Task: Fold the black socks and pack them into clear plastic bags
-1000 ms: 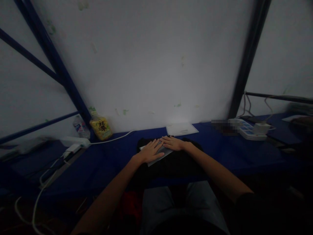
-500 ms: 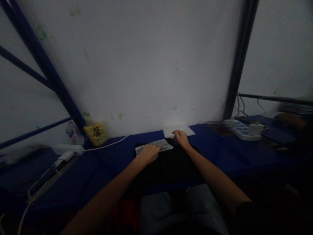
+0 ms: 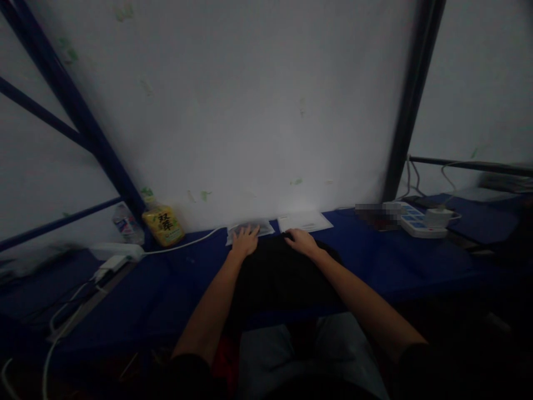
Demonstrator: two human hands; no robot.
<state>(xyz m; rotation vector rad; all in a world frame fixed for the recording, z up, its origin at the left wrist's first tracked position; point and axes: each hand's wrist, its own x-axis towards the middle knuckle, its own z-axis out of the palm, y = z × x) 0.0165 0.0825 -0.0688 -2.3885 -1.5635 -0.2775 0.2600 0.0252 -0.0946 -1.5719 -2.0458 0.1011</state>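
Observation:
My left hand (image 3: 245,243) lies flat with fingers spread on a clear plastic packet (image 3: 250,230) at the back of the blue table (image 3: 179,278), close to the wall. My right hand (image 3: 302,243) rests with loosely stretched fingers on the far edge of a black cloth (image 3: 283,272) spread in front of me. Just beyond the right hand lies a second white flat packet (image 3: 305,221). Neither hand grips anything.
A yellow drink bottle (image 3: 163,225) and a small clear bottle (image 3: 124,223) stand at the back left by a blue frame post. White cables and an adapter (image 3: 112,259) lie at the left. A power strip (image 3: 420,221) sits at the back right.
The left hand has slid the clear packet off the black cloth and away to the wall. The right hand came back from the white packet to the cloth's edge.

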